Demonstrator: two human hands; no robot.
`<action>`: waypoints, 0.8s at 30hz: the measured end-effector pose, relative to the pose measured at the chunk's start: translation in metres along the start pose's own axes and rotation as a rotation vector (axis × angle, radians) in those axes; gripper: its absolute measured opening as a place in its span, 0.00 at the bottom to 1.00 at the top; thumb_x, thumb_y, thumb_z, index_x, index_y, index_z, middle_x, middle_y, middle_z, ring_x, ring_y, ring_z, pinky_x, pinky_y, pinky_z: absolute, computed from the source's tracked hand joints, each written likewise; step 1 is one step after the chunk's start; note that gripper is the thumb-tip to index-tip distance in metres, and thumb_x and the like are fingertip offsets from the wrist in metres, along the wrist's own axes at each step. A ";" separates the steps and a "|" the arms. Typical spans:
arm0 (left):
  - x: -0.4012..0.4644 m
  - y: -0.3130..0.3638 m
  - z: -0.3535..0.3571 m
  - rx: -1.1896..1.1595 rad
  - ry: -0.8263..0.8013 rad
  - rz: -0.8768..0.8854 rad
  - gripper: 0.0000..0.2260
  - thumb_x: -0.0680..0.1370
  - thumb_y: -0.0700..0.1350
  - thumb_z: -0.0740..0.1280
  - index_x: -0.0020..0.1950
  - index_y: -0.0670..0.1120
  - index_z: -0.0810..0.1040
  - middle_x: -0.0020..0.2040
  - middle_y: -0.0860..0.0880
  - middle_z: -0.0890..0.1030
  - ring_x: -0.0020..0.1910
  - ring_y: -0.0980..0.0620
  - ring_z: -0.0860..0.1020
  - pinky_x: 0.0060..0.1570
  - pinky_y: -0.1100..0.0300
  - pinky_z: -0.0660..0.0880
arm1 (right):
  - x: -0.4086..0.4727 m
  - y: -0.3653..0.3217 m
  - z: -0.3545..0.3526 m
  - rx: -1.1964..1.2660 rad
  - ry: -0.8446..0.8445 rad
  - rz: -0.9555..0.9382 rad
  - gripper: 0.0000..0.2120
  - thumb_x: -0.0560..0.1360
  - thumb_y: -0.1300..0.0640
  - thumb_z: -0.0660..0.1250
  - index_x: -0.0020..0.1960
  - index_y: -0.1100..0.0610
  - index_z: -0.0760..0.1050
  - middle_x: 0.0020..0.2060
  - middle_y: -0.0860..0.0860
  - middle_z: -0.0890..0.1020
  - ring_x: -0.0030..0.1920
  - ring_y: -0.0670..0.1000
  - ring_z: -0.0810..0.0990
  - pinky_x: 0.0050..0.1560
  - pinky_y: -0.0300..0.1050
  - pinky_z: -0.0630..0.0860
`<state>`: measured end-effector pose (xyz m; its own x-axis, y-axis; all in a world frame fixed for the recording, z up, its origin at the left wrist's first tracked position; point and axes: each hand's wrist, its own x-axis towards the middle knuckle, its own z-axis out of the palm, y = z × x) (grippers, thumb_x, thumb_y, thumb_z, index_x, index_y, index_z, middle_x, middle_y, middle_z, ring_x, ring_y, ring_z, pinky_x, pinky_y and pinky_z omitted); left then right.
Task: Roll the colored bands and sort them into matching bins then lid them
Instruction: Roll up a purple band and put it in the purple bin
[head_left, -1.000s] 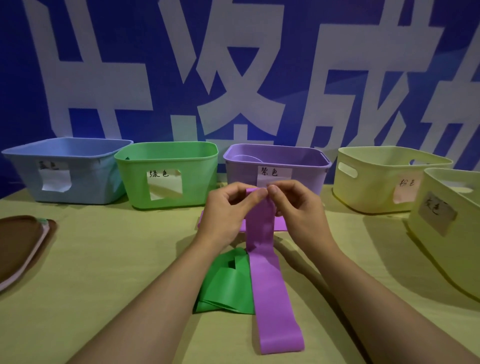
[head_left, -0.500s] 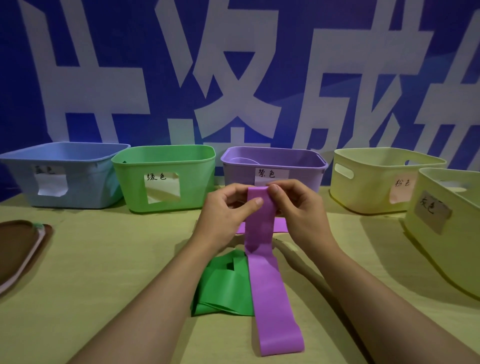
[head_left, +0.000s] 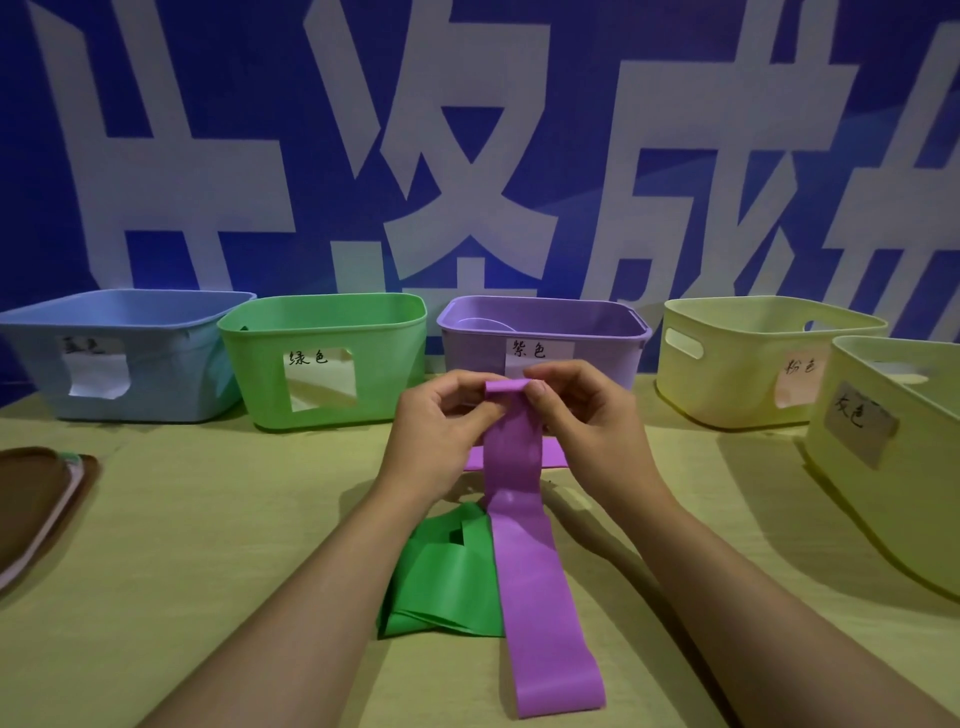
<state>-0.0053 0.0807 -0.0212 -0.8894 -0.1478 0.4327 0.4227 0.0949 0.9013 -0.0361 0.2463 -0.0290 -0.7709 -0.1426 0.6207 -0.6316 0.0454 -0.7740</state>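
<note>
two bare forearms (head_left: 291, 623), hands (no sleeves)

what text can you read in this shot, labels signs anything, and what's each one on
"绿色": paper label on the green bin
"紫色": label on the purple bin
"粉色": label on the nearer-centre yellow bin, faint
"灰色": label on the far-right yellow bin
Blue bin label: second character "色", first too blurred to read
Blue backdrop: huge white characters, cropped, cannot be read whole

Single head-worn wide-angle view, facing forward and down, close over the table (head_left: 208, 545), both forearms entering from the bottom edge, row of bins (head_left: 322, 364) mid-frame, blue banner wall (head_left: 322, 130) behind
</note>
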 end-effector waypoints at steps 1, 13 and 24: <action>-0.001 0.001 0.000 -0.009 0.002 -0.005 0.11 0.77 0.35 0.74 0.50 0.52 0.85 0.47 0.49 0.88 0.50 0.50 0.86 0.51 0.51 0.84 | 0.000 0.000 0.000 -0.012 -0.005 -0.004 0.07 0.79 0.54 0.71 0.56 0.48 0.82 0.47 0.45 0.85 0.50 0.50 0.85 0.50 0.50 0.84; -0.003 0.004 -0.001 -0.057 -0.100 -0.080 0.14 0.74 0.39 0.77 0.58 0.47 0.84 0.52 0.48 0.87 0.54 0.51 0.85 0.53 0.58 0.82 | 0.000 0.002 -0.003 -0.056 0.016 -0.005 0.07 0.78 0.58 0.72 0.54 0.48 0.82 0.46 0.44 0.86 0.49 0.50 0.85 0.51 0.55 0.84; -0.002 0.006 0.002 -0.037 0.016 -0.065 0.05 0.77 0.40 0.74 0.53 0.41 0.86 0.45 0.48 0.88 0.43 0.57 0.85 0.43 0.65 0.81 | -0.002 -0.003 0.000 -0.099 -0.037 -0.023 0.09 0.78 0.60 0.72 0.52 0.46 0.81 0.45 0.39 0.84 0.47 0.44 0.83 0.47 0.36 0.80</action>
<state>-0.0011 0.0830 -0.0165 -0.9124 -0.1686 0.3731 0.3705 0.0477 0.9276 -0.0326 0.2465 -0.0278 -0.7540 -0.1806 0.6315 -0.6552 0.1393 -0.7425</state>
